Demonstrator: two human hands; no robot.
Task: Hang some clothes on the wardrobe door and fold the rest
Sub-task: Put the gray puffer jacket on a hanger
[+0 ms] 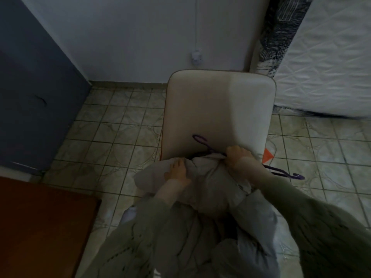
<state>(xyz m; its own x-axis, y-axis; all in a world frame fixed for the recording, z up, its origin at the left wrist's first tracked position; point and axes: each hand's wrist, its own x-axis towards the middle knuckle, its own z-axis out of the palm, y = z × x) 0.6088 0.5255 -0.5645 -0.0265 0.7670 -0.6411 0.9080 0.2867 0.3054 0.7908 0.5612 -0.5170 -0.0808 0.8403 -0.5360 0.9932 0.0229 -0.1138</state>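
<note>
Both hands (177, 171) (237, 157) grip the grey garment (208, 183) around the purple hanger (212, 150).

Dim, soft and slightly blurred, edges bowed, pale light from the right.

A cream padded chair (218, 109) is standing on the tiled floor (112, 125) and is carrying a bunched pale grey garment (208, 183) at its near end. A purple hanger (202, 142) is lying partly against the chair's cushion, touching the garment.
</note>
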